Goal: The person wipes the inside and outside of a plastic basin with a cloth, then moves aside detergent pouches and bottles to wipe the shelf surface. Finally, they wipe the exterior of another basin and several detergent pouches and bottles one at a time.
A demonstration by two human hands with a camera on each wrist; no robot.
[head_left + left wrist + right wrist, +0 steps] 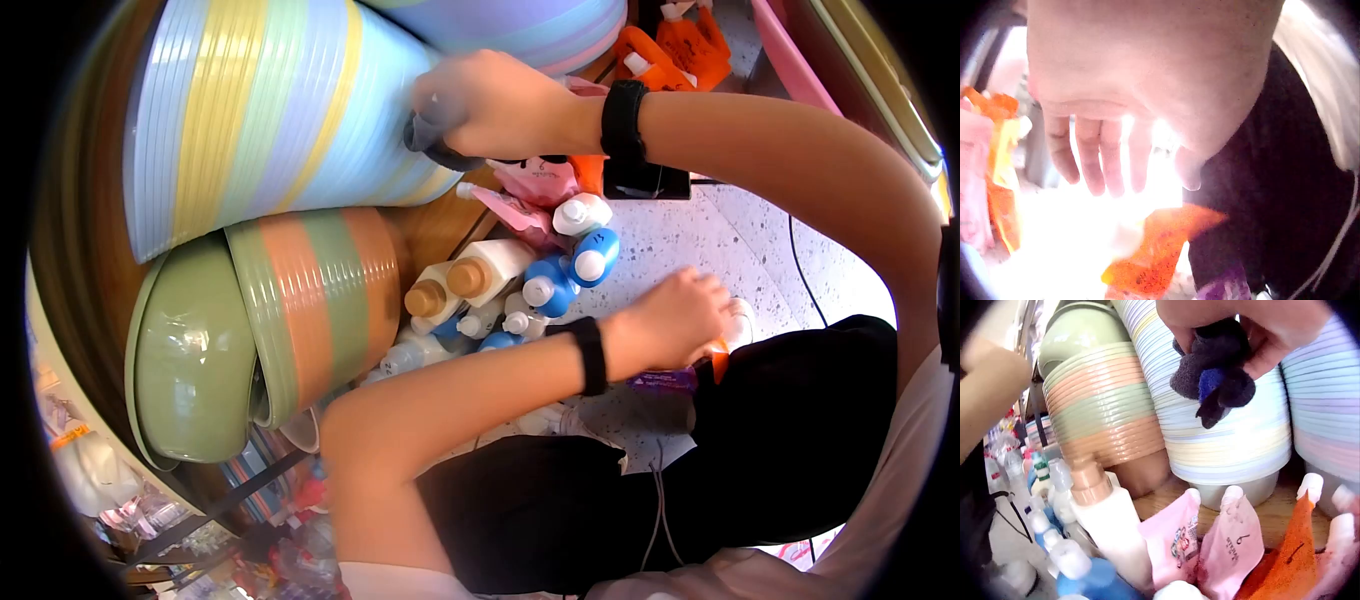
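Observation:
My right hand (500, 105) grips a crumpled dark cloth (1216, 378), which has a blue patch. It is raised in front of a tall stack of pastel striped basins (270, 110); the hand looks blurred in the head view. My left hand (670, 320) hangs lower, over the speckled floor beside my dark-clothed leg. Its fingers (1110, 159) point downward, loosely extended, with nothing held between them. Just beyond the fingertips in the left wrist view is an orange pouch (1154, 250). Bright glare washes out the area around it.
Green and orange striped bowls (320, 310) are stacked beside the basins on a wooden shelf (1166, 500). In front stand pump-top white bottles (1110, 519), blue bottles (550, 285) and pink spouted pouches (1232, 550). Orange pouches (690, 45) stand farther back. A black cable (805, 270) crosses the floor.

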